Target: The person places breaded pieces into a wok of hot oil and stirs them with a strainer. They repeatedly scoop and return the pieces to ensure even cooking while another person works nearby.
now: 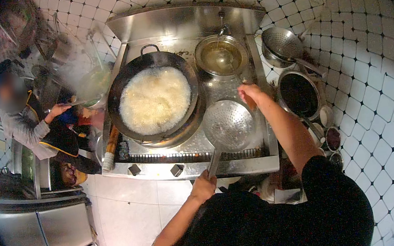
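My left hand [203, 187] is closed around the handle of a perforated metal strainer [229, 125], whose round bowl lies over the stove top right of the wok. A large dark wok [115, 108] sits on the burner, and pale foaming liquid [156, 100] bubbles inside it. My right hand [249, 93] is raised between the strainer and a round metal basin of liquid [221, 56]; its fingers are curled around what looks like a thin handle reaching towards the basin, though the blur hides the tool's kind.
A co-worker [31, 127] stands at the left, holding a utensil over a steaming pan. Right of the stove [226, 168] are a colander [284, 42], a pot of dark contents [298, 93] and small containers. A bamboo brush [111, 146] lies at the left edge.
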`<control>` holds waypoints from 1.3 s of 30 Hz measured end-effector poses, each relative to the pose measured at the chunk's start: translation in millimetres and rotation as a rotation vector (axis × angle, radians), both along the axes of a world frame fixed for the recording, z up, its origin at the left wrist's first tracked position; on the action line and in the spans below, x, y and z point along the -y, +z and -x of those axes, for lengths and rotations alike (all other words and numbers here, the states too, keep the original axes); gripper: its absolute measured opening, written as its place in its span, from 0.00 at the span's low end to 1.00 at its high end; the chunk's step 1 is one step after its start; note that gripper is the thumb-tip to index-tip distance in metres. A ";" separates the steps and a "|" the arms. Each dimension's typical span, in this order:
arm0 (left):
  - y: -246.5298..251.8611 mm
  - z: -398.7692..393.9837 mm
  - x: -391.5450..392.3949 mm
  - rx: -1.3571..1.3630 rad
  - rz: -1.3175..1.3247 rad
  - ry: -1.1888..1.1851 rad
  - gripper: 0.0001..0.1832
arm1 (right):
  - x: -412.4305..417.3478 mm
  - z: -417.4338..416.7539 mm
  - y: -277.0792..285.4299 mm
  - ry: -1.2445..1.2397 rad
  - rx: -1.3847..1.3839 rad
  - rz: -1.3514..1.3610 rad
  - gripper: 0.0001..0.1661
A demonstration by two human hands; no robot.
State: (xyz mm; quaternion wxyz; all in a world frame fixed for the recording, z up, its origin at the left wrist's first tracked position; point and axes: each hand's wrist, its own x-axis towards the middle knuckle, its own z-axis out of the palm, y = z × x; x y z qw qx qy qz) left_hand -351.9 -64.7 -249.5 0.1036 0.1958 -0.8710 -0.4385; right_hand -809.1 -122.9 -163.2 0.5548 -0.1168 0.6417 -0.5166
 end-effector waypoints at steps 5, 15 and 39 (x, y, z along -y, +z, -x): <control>72.0 5.7 12.1 0.251 -0.049 0.101 0.14 | -16.5 -25.7 3.1 -0.373 1.114 0.520 0.15; 43.6 64.1 33.9 0.219 0.468 -0.083 0.12 | -147.2 -47.6 49.8 -0.237 0.914 0.632 0.11; 168.1 50.0 36.2 0.274 -2.064 0.140 0.09 | -261.5 -148.9 142.3 -0.118 -0.210 0.180 0.33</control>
